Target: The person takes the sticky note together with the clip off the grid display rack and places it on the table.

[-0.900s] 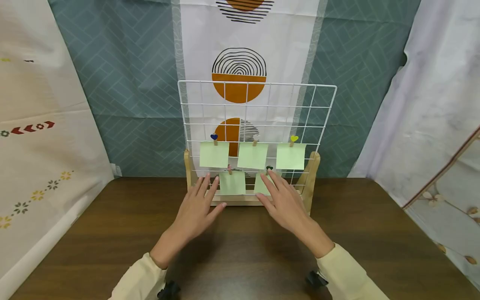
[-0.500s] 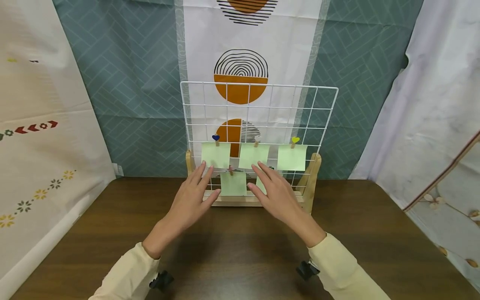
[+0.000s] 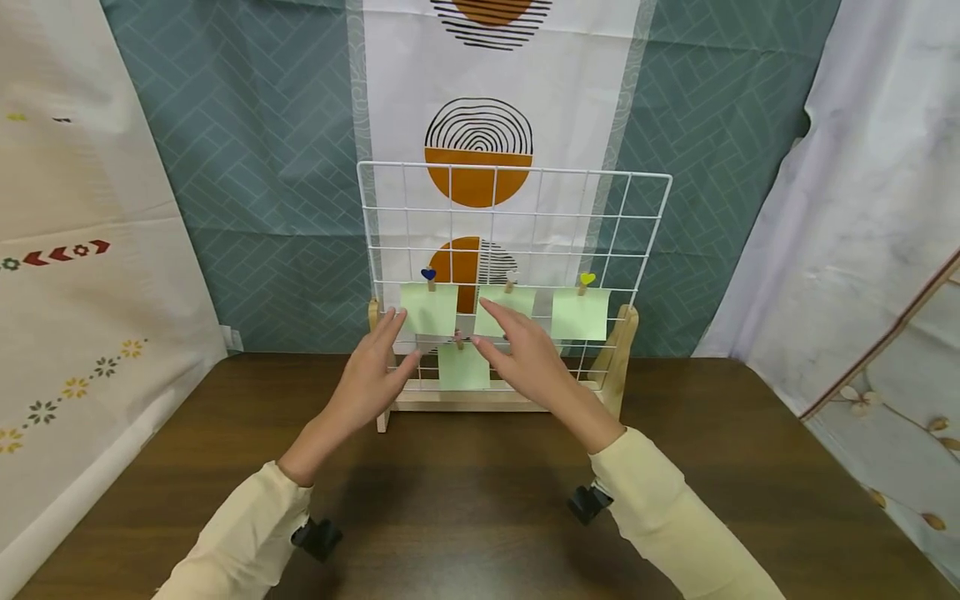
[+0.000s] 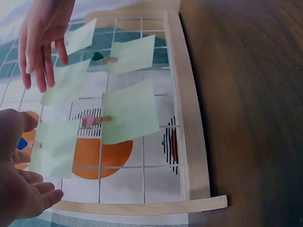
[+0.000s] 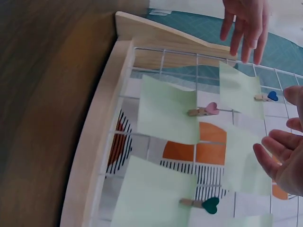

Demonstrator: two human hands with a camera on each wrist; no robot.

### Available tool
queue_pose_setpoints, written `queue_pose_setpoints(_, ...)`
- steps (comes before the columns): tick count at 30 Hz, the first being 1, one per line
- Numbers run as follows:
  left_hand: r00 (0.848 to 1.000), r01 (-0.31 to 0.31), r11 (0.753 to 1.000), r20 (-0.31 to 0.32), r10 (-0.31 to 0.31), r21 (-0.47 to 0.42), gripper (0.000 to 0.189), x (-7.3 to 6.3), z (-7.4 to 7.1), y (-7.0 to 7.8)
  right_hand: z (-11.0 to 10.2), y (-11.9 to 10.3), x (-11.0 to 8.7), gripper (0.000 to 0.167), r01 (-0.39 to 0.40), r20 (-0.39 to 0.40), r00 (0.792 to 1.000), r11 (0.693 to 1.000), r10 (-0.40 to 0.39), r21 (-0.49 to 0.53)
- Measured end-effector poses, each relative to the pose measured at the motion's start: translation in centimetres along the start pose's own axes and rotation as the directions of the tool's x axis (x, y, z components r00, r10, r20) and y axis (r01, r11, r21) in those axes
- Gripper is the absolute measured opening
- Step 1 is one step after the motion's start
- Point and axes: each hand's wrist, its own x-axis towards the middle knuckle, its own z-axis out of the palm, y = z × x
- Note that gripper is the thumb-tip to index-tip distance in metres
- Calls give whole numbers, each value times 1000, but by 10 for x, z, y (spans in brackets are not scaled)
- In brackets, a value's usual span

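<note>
Left hand (image 3: 366, 372) is held loosely spread, nothing gripped, in front of the left side of the wire grid (image 3: 492, 212). Blue-heart note (image 3: 431, 310) is pegged lower left on the grid, pink-heart note (image 3: 463, 368) near its bottom. Right hand (image 3: 527, 357), also spread and empty, is held before its lower middle; yellow-heart note (image 3: 581, 315) is pegged lower right.

Dark-green-clipped note (image 4: 132, 55): head view, centre, mostly hidden behind right hand (image 3: 528, 354). Orange disc (image 3: 501, 10): same view, cut by top edge.
</note>
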Motion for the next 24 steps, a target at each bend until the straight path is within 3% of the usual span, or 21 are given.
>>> queue_pose_setpoints(4,1000,22,999,-13,-23,-49,60,6,-3,-3,-1,-6,14,54,-26,30,999,995,24,95)
queue_pose_setpoints(9,998,40,996,-53,-45,-82,58,13,-6,-6,-3,-14,32,53,-40,55,998,989,32,140)
queue_pose_setpoints(18,997,64,988,-37,-70,-142,60,24,-8,-10,-1,-23,55,46,-77,65,996,986,68,147)
queue_pose_setpoints(24,988,146,973,-16,-152,-178,56,31,-10,-8,1,-25,66,45,-99,81,993,987,89,126)
